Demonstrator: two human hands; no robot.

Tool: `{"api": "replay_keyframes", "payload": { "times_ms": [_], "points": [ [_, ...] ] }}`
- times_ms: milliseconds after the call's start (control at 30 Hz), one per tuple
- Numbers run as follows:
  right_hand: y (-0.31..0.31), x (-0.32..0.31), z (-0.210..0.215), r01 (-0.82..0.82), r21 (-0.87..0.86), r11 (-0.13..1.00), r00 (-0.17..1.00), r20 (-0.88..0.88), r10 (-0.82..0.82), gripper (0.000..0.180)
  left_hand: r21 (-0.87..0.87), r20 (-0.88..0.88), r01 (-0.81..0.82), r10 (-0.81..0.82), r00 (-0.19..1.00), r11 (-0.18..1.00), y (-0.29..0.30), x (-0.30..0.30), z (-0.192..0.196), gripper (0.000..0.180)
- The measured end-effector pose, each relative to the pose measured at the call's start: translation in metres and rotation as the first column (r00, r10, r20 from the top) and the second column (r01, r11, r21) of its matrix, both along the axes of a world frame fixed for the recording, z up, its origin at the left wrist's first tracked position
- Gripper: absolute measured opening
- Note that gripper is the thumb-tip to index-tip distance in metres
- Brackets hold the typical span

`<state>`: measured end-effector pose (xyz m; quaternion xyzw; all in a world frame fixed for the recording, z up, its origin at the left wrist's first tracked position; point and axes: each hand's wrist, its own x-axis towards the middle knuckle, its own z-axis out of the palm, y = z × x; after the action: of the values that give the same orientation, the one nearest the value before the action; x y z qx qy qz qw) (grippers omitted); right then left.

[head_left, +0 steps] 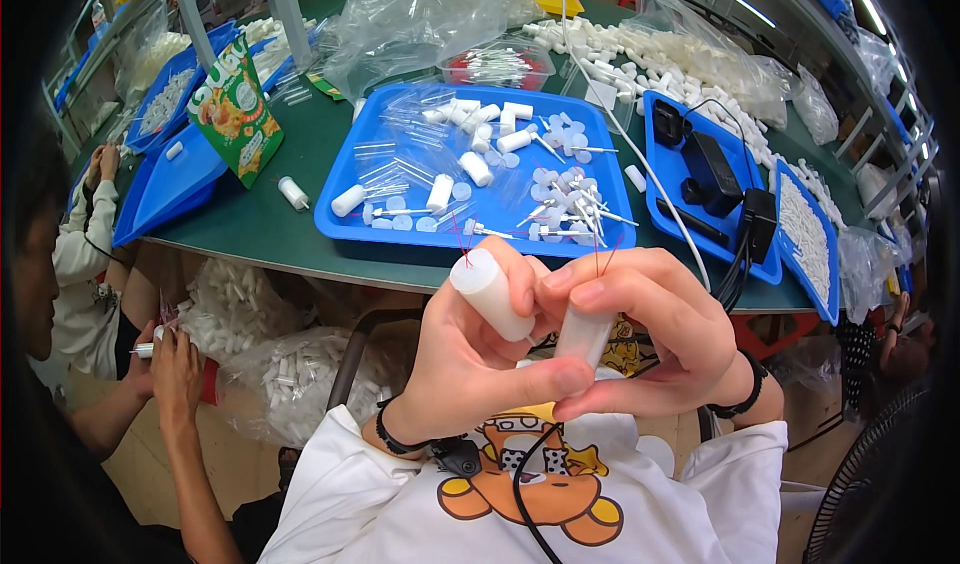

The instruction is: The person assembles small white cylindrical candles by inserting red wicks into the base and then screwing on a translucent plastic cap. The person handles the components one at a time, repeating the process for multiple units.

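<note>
Head view: Two hands meet before the table point(290, 234), the left hand point(455, 359) gripping one white cylinder point(494, 300), the right hand point(668, 326) pinching a second cylinder point(583, 338), red wires point(467, 256) rising from both. Behind them, a blue tray point(350, 228) holds cylinders, translucent discs point(404, 222) and slim tubes point(380, 176); a neighbouring tray point(672, 169) carries black adapters point(712, 174), and a clear tub point(449, 66) contains red and white pieces point(497, 67).

Counted: two white cylinders point(492, 292) held in the fingers point(640, 292); two black wristbands point(388, 440) behind them; one green packet point(238, 114) beyond, left.
</note>
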<state>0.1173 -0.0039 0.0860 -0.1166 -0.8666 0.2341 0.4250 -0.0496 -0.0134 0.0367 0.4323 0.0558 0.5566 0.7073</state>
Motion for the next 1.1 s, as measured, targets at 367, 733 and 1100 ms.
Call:
{"api": "replay_keyframes", "payload": {
  "times_ms": [367, 733, 1100],
  "points": [
    [0.010, 0.001, -0.010, -0.126, -0.249, 0.960, 0.985, -0.145, 0.091, 0.070, 0.040, -0.028, -0.080, 0.081, 0.996, 0.996, 0.007, 0.001, -0.001, 0.048],
    [0.029, -0.003, 0.005, 0.030, -0.343, 0.939, 0.991, -0.109, -0.071, 0.029, -0.035, -0.062, -0.162, 0.160, 0.985, 0.986, 0.011, 0.001, -0.002, 0.018],
    [0.175, -0.130, 0.006, 0.226, -0.221, 0.949, 0.931, 0.335, -0.144, 0.023, 0.016, -0.233, -0.265, 0.261, 0.937, 0.964, 0.016, -0.017, 0.002, 0.039]
  ]
}}
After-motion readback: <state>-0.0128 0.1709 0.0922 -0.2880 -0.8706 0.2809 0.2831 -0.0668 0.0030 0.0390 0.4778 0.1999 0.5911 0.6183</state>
